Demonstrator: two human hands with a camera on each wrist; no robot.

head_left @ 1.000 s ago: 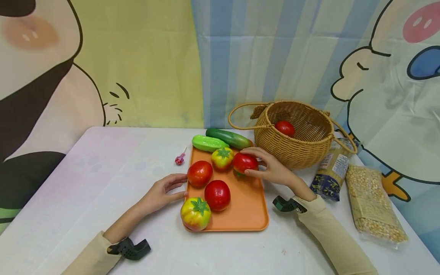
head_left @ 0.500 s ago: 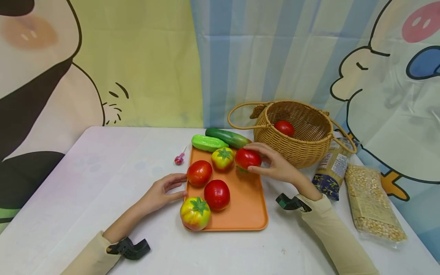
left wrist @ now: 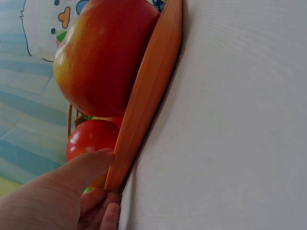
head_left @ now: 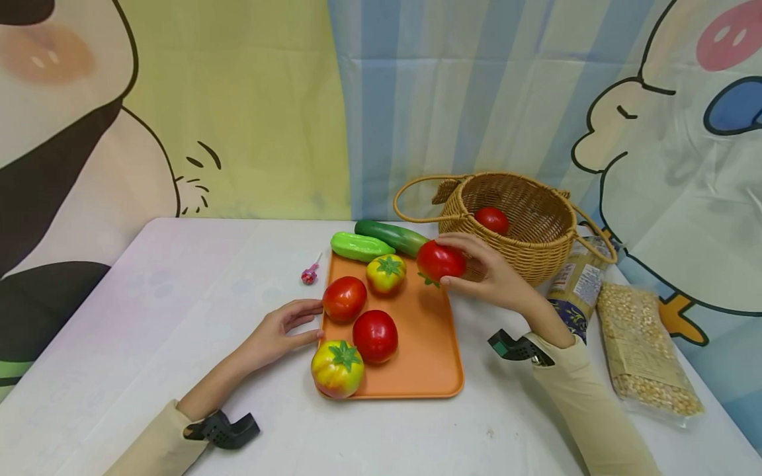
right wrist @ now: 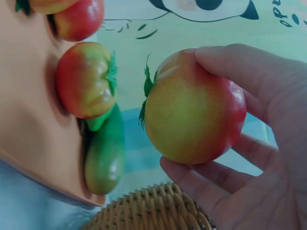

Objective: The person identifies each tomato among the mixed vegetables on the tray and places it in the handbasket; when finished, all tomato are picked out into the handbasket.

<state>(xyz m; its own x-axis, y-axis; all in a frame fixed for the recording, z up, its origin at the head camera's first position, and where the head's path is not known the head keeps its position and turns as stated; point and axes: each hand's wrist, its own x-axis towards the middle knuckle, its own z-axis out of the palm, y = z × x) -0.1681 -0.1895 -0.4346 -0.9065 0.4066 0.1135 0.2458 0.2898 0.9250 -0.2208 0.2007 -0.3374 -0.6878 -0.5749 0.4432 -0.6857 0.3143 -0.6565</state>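
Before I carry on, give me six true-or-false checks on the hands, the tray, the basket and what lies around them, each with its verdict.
1. The right hand holds a red-and-yellow tomato outside the wicker basket. True.
2. The wicker basket holds nothing. False: a red tomato shows inside it.
3. The left hand touches the orange tray. True.
4. The lollipop lies on the orange tray. False: it lies on the white table, outside the tray.
5. The dark green cucumber lies nearer the wicker basket than the light green cucumber. True.
6. The red-and-yellow tomato touches the orange tray. False: the right wrist view shows them apart.
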